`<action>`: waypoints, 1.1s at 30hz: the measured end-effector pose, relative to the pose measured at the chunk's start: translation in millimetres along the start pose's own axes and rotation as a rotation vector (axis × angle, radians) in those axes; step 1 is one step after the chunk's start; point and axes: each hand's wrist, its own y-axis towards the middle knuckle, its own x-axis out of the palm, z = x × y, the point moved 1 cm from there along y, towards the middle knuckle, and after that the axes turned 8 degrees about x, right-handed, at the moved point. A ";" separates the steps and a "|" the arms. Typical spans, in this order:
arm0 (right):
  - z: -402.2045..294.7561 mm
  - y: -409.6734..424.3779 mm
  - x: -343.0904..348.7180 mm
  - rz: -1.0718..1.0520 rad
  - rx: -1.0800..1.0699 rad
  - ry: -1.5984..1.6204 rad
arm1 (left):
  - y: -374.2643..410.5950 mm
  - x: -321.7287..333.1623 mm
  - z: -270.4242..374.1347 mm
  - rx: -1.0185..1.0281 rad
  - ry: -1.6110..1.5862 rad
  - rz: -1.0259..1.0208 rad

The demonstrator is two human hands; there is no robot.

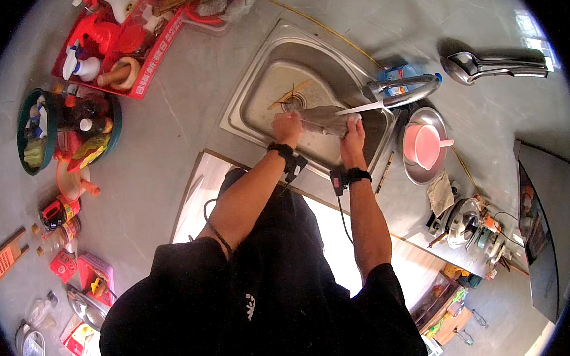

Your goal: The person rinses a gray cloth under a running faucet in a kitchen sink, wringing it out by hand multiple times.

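Over the stainless steel sink [239, 97], a wet-looking grey-brown cloth [323, 118] is stretched between my two hands. My left hand [287, 129] is closed around one end of it. The other end is gripped by my right hand [353, 141], its fingers partly hidden by the cloth. From the right, a curved metal faucet [415, 94] reaches over the basin, and a whitish straight stream or nozzle runs from it to the cloth. Thin brown scraps [301, 86] lie around the drain [292, 102] on the basin floor.
Right of the sink stand a metal basin [429, 178] holding a pink dipper [422, 146], and a blue-labelled bottle [399, 78] behind the faucet. A red tray [146, 78] and a green basket [53, 137] of bottles stand on the left of the grey counter [163, 132].
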 end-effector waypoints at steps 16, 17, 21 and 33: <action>-11.7 -7.3 31.4 -0.060 0.068 0.177 | -39.6 7.3 -29.7 -0.716 -0.538 -0.436; -15.2 -8.6 32.4 -0.065 0.078 0.192 | -39.7 11.0 -29.2 -0.603 -0.460 -0.379; -31.5 -18.5 37.0 -0.120 0.046 0.235 | -53.7 26.2 17.9 0.221 0.146 0.069; -16.7 -56.0 68.4 -0.117 0.124 0.310 | 17.0 61.9 56.5 0.111 0.349 -0.720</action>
